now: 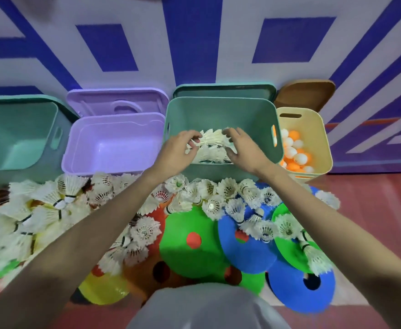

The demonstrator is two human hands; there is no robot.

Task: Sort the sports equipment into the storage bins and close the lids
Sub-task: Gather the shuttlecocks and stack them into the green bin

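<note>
Both hands, left hand (pixel 179 150) and right hand (pixel 241 148), are curling round a bunch of shuttlecocks (pixel 212 141) over the green bin (pixel 221 110), where more are lying. Left of it are sitting an empty purple bin (pixel 114 143) and teal bin (pixel 16 134); right, a cream bin (pixel 313 124) is holding white and orange balls (pixel 294 153). Four bins are standing open.

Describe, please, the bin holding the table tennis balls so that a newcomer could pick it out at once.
Four open bins stand in a row along the blue-and-white wall. The cream bin is the one at the far right, beside the green bin where both hands are working. It is the smallest, the only cream one, and holds white and orange balls.
</note>
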